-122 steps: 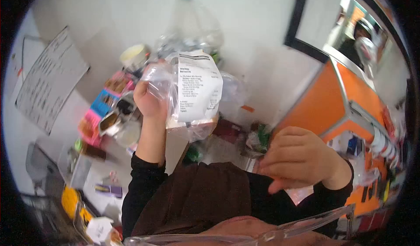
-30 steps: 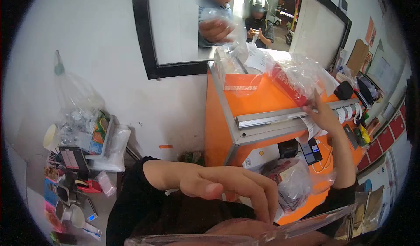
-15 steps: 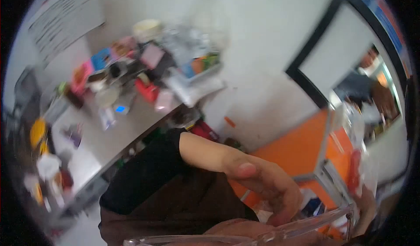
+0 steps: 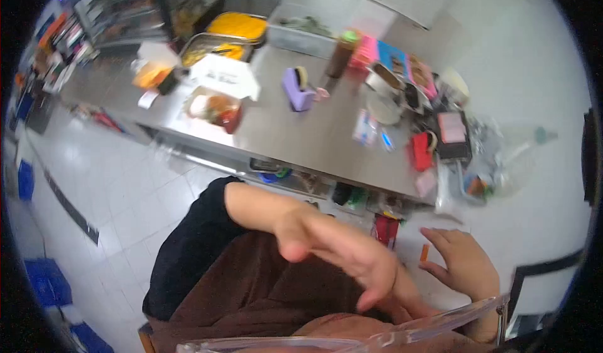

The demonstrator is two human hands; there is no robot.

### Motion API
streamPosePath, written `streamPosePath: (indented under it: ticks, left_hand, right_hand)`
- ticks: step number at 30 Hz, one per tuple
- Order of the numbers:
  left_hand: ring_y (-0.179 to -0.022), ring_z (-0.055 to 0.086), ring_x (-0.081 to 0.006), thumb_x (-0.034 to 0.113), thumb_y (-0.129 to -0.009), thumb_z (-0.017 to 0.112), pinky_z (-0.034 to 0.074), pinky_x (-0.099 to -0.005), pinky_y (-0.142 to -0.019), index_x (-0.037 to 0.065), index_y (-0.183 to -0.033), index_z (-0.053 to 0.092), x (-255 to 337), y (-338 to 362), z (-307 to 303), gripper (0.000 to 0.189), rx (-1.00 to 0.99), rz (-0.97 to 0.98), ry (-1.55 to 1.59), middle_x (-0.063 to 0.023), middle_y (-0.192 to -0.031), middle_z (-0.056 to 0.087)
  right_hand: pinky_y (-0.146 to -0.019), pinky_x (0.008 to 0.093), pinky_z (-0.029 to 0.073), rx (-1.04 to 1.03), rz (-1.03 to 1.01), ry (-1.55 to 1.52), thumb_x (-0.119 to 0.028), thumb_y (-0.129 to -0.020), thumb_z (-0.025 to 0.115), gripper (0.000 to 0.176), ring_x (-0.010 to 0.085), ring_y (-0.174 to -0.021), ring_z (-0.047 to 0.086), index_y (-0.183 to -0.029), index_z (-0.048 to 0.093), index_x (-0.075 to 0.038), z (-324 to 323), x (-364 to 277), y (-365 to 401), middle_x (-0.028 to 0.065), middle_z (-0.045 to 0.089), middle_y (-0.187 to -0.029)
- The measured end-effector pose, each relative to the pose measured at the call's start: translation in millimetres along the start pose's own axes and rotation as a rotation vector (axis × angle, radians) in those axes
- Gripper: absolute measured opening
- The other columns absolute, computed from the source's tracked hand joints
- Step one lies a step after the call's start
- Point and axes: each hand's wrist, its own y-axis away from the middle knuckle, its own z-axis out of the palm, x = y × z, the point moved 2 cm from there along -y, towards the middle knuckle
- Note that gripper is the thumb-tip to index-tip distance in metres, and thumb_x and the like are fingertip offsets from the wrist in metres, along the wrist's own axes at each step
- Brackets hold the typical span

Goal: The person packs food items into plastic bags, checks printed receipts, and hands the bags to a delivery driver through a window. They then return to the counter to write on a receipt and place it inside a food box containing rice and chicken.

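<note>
My left hand [image 4: 342, 249] is in front of my brown apron [image 4: 245, 290], with its thumb apart and its fingers loosely bent; nothing shows in it. To the right, my right hand [image 4: 461, 262] is raised with thumb and fingers spread and holds nothing. Both hands are in the air on the near side of a steel counter [image 4: 270, 124]. On that counter stand an open takeaway box [image 4: 217, 105] with food in it, a purple tape dispenser [image 4: 298, 90] and a red tape dispenser [image 4: 422, 151].
Farther back are metal trays of yellow food [image 4: 237, 26], a clear plastic bin [image 4: 301, 39] and a brown bottle with a green cap [image 4: 343, 53]. Cups, a black box [image 4: 453, 136] and plastic bags crowd the right end. Blue containers [image 4: 47, 282] stand on the tiled floor at left.
My view has swung left, from the orange box and the wall opening to the counter. My right hand has come into clear view, raised and open. My left hand stays in front of me.
</note>
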Motion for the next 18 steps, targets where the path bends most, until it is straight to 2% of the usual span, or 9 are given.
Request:
streamPosePath:
  ticks: [2, 5, 7, 10, 11, 12, 14, 16, 18]
  left_hand:
    - [-0.13, 0.025, -0.0421, 0.067, -0.077, 0.05, 0.015, -0.0492, -0.107, -0.009, -0.127, 0.029, 28.6, 32.3, 36.6, 0.094, 0.097, 0.098, 0.083, -0.0313, -0.137, 0.028]
    - [-0.13, 0.028, -0.0376, 0.071, -0.074, 0.05, 0.019, -0.0473, -0.107, -0.012, -0.129, 0.023, 76.9, 71.6, 73.6, 0.103, 0.198, 0.049, -0.121, -0.0281, -0.138, 0.026]
    - [-0.128, 0.032, -0.0344, 0.072, -0.073, 0.05, 0.023, -0.0454, -0.106, -0.013, -0.129, 0.022, 99.9, 93.3, 93.2, 0.106, 0.316, -0.033, -0.251, -0.0259, -0.135, 0.029]
    - [-0.124, 0.037, -0.0302, 0.073, -0.073, 0.05, 0.027, -0.0424, -0.103, -0.015, -0.129, 0.021, 125.0, 114.4, 119.9, 0.109, 0.604, -0.116, -0.266, -0.0228, -0.128, 0.035]
    - [-0.123, 0.038, -0.03, 0.073, -0.072, 0.05, 0.028, -0.042, -0.103, -0.015, -0.129, 0.022, 132.6, 123.9, 121.4, 0.108, 0.559, -0.032, -0.369, -0.0226, -0.127, 0.035]
    - [-0.122, 0.038, -0.0298, 0.073, -0.072, 0.051, 0.028, -0.0416, -0.102, -0.015, -0.129, 0.022, 137.5, 135.2, 119.0, 0.108, 0.513, 0.048, -0.469, -0.0223, -0.127, 0.036]
    - [-0.118, 0.041, -0.0331, 0.074, -0.073, 0.049, 0.03, -0.0432, -0.101, -0.014, -0.125, 0.029, 154.7, 148.0, 122.7, 0.104, 0.566, 0.116, -0.569, -0.0241, -0.123, 0.04]
    - [-0.111, 0.046, -0.04, 0.075, -0.075, 0.045, 0.031, -0.047, -0.098, -0.013, -0.117, 0.041, 175.0, 150.2, 131.8, 0.097, 0.764, 0.092, -0.555, -0.0279, -0.117, 0.048]
    - [-0.104, 0.049, -0.0367, 0.074, -0.075, 0.044, 0.036, -0.0448, -0.09, -0.012, -0.117, 0.042, 185.7, 157.5, 122.9, 0.096, 0.783, 0.246, -0.574, -0.0249, -0.11, 0.051]
  right_hand:
    - [-0.088, 0.0396, 0.042, -0.024, -0.204, -0.144, -0.028, -0.077, 0.067, 0.058, 0.0335, -0.102, 0.053, -0.126, 0.046, -0.006, -1.5, -15.3, -65.8, 0.0176, 0.055, -0.115]
    - [-0.091, 0.0387, 0.041, 0.04, -0.508, -0.284, -0.027, -0.08, 0.065, 0.059, 0.0311, -0.105, 0.053, -0.131, 0.043, -0.005, 6.5, -47.4, -174.9, 0.0171, 0.055, -0.117]
    - [-0.089, 0.0347, 0.043, -0.021, -0.621, -0.495, -0.025, -0.083, 0.063, 0.055, 0.0235, -0.101, 0.056, -0.13, 0.043, -0.004, 22.0, -77.9, -256.5, 0.0139, 0.057, -0.115]
    - [-0.082, 0.029, 0.046, -0.021, -0.58, -0.779, -0.023, -0.085, 0.062, 0.046, 0.0149, -0.093, 0.057, -0.124, 0.049, -0.002, 58.8, -133.6, -380.9, 0.0097, 0.06, -0.11]
    - [-0.079, 0.0277, 0.046, 0.017, -0.532, -0.935, -0.022, -0.086, 0.061, 0.042, 0.0131, -0.089, 0.057, -0.121, 0.051, -0.002, 72.4, -154.9, -419.5, 0.0086, 0.061, -0.107]
    - [-0.076, 0.0273, 0.047, 0.121, -0.558, -0.908, -0.02, -0.085, 0.061, 0.036, 0.0131, -0.086, 0.058, -0.116, 0.055, -0.002, 87.2, -172.5, -460.8, 0.0083, 0.062, -0.102]
    - [-0.071, 0.0266, 0.047, 0.284, -0.606, -0.862, -0.016, -0.085, 0.061, 0.027, 0.0133, -0.08, 0.058, -0.108, 0.06, -0.002, 94.5, -210.3, -512.9, 0.008, 0.064, -0.095]
    - [-0.066, 0.0259, 0.047, 0.407, -0.645, -0.828, -0.012, -0.084, 0.06, 0.02, 0.0137, -0.075, 0.058, -0.101, 0.064, -0.002, 98.1, -245.3, -541.7, 0.008, 0.064, -0.089]
    - [-0.069, 0.0309, 0.048, 0.436, -0.656, -0.842, -0.009, -0.081, 0.06, 0.018, 0.0222, -0.077, 0.06, -0.098, 0.063, -0.003, 97.4, -265.6, -561.7, 0.0118, 0.063, -0.09]
